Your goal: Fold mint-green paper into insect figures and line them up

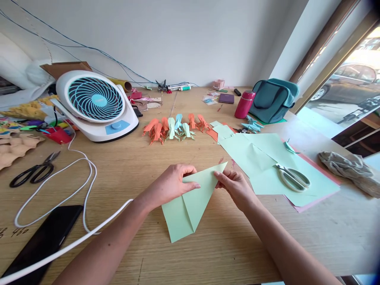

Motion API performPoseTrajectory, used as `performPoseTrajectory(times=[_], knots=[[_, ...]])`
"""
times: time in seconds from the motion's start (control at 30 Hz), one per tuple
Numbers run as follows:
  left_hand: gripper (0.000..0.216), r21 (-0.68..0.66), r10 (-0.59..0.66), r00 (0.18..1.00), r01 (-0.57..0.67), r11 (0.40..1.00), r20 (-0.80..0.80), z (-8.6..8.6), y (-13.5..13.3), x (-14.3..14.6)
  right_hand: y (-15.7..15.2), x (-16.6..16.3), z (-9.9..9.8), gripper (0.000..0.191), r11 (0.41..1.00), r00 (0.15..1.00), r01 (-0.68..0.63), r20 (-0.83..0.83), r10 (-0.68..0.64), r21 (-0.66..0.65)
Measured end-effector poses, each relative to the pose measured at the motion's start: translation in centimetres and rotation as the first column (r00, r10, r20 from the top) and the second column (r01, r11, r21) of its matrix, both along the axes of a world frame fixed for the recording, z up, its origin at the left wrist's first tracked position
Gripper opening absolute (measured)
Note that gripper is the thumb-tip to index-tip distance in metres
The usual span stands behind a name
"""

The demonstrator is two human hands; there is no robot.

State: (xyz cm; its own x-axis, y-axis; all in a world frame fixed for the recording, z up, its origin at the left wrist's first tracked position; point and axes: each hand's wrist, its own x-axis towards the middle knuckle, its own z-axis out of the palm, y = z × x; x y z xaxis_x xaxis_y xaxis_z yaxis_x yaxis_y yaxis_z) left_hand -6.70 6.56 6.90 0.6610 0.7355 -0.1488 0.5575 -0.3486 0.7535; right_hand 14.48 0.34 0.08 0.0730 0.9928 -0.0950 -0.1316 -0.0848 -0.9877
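A pale green sheet of paper [190, 206] lies on the wooden table [124, 170], folded into a pointed shape with a diagonal crease. My left hand [170, 184] presses on its upper left part, fingers flat on the fold. My right hand [234, 186] pinches the paper's right edge near the top point. Both hands are on the same sheet.
More green sheets [261, 158] with light-handled scissors [292, 177] lie to the right. A row of folded orange and green paper figures [175, 128] stands behind. A white fan [95, 105], black scissors [32, 172], white cable [86, 178], black phone [44, 237], teal bag [273, 99], red bottle [244, 105] and grey cloth [348, 168] surround them.
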Motion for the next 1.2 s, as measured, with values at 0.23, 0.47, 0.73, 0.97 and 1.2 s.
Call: performPoseTrajectory(times=[0.23, 0.47, 0.73, 0.97, 1.2], knots=[[0.022, 0.009, -0.022, 0.999, 0.022, 1.0, -0.027, -0.3, 0.3, -0.3, 0.1, 0.8, -0.3, 0.044, 0.995, 0.998, 0.062, 0.004, -0.063, 0.084], [0.026, 0.026, -0.044, 0.998, 0.045, 0.999, -0.055, -0.6, 0.3, -0.2, 0.0, 0.8, 0.4, 0.033, 0.977, 0.983, 0.171, -0.095, -0.16, 0.128], [0.025, -0.013, -0.042, 0.998, 0.041, 0.999, -0.049, -0.8, 0.2, -0.2, 0.1, 0.7, 0.4, 0.032, 0.984, 0.988, 0.146, -0.057, -0.141, 0.106], [0.026, -0.003, -0.055, 0.998, 0.055, 0.998, -0.034, -0.7, 0.8, -0.6, 0.0, 1.1, 0.7, 0.034, 0.974, 0.97, 0.2, -0.161, -0.182, 0.105], [0.029, 0.022, 0.005, 0.999, -0.004, 1.0, -0.035, -0.4, 1.9, -1.6, 0.4, 1.7, 0.4, 0.029, 0.955, 0.938, 0.28, -0.24, -0.251, 0.096]])
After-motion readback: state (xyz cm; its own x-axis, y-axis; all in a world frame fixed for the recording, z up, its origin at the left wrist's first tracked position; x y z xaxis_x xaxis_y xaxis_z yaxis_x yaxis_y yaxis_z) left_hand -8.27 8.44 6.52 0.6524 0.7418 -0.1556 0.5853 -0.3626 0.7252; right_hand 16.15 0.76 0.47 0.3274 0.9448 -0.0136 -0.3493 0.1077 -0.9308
